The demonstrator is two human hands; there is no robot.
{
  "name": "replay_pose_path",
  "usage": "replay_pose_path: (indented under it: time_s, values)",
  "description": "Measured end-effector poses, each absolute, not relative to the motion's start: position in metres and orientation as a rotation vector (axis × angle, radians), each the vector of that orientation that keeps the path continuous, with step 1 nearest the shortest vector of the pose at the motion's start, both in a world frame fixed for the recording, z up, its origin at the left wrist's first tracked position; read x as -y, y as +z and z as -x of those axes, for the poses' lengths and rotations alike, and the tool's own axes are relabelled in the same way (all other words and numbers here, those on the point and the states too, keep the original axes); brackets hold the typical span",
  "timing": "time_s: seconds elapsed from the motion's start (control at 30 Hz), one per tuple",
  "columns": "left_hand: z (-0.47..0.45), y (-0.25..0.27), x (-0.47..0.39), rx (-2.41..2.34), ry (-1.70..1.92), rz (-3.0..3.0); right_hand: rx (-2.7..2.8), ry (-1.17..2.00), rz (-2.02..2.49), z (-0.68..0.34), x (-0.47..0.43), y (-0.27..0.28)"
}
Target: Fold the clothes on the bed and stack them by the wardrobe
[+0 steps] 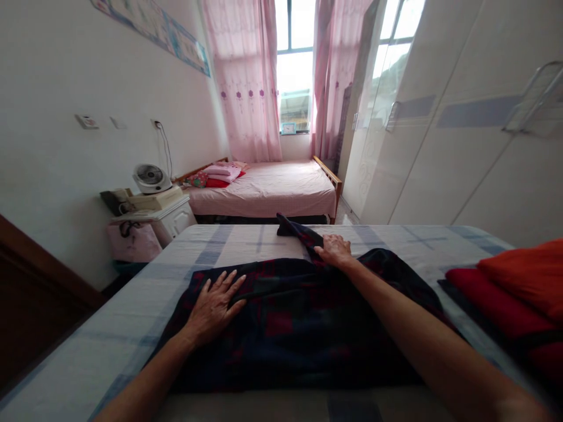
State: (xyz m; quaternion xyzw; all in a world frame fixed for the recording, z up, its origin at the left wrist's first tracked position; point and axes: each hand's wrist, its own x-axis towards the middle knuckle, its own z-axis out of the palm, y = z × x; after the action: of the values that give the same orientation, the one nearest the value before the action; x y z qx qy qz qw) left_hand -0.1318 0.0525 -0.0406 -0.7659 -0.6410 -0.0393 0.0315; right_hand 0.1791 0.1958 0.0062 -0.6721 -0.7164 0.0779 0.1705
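A dark plaid shirt (285,328) in navy, green and red lies spread across the bed in front of me. My left hand (216,308) rests flat on its left part, fingers spread and holding nothing. At the far edge of the cloth, my right hand (336,251) has its fingers closed on a sleeve (299,231). The sleeve's end points away from me toward the bed's far edge. My right forearm crosses over the shirt's right side and hides some of it.
The shirt lies on a blue-and-white bedsheet (109,346). Folded red and orange clothes (519,287) are stacked at the right. Beyond stand a pink-covered bed (281,187), a white nightstand (176,217) with a small fan (151,176), and a tall white wardrobe (440,164) along the right.
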Motion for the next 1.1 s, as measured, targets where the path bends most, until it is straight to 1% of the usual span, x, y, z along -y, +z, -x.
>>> replay_pose_path:
  time_s: [0.1, 0.17, 0.33, 0.4, 0.47, 0.53, 0.6, 0.67, 0.73, 0.8, 0.87, 0.93, 0.97, 1.0, 1.1]
  values:
    - [0.132, -0.042, -0.052, 1.977, -0.14, 2.366, 1.996, 0.295, 1.963, -0.191, -0.202, 0.004]
    - [0.132, -0.042, -0.052, 1.984, -0.146, 2.371, 2.001, 0.352, 1.883, -0.198, -0.203, 0.012]
    - [0.13, -0.041, -0.051, 1.993, -0.167, 2.376, 2.006, 0.439, 1.477, -0.214, -0.18, 0.066]
    - [0.131, -0.04, -0.052, 2.008, -0.167, 2.383, 2.034, 0.612, 1.213, -0.22, -0.153, 0.086]
    - [0.134, -0.037, -0.054, 2.043, -0.163, 2.41, 2.132, 0.896, 0.933, -0.226, -0.116, 0.094]
    - [0.134, -0.031, -0.057, 2.068, -0.203, 2.446, 2.327, 1.147, 0.767, -0.23, -0.077, 0.089]
    - [0.13, -0.023, -0.062, 2.049, -0.329, 2.451, 2.52, 1.259, 0.719, -0.233, -0.044, 0.074]
    - [0.119, -0.015, -0.067, 1.967, -0.485, 2.454, 2.613, 1.202, 0.762, -0.236, -0.026, 0.057]
    - [0.101, -0.008, -0.072, 1.841, -0.59, 2.492, 2.561, 1.038, 0.867, -0.241, -0.029, 0.042]
    - [0.082, -0.004, -0.078, 1.7, -0.611, 2.554, 2.437, 0.804, 1.023, -0.252, -0.05, 0.033]
    - [0.065, -0.003, -0.083, 1.602, -0.591, 2.582, 2.362, 0.493, 1.231, -0.267, -0.083, 0.025]
    - [0.055, -0.005, -0.089, 1.57, -0.562, 2.578, 2.354, 0.172, 1.442, -0.284, -0.115, 0.017]
    - [0.052, -0.007, -0.092, 1.573, -0.55, 2.567, 2.356, 0.08, 1.511, -0.292, -0.129, 0.013]
    - [0.051, -0.009, -0.094, 1.58, -0.542, 2.553, 2.364, 0.026, 1.561, -0.299, -0.14, 0.009]
    - [0.054, -0.02, -0.099, 1.626, -0.514, 2.511, 2.394, 0.01, 1.612, -0.312, -0.16, 0.0]
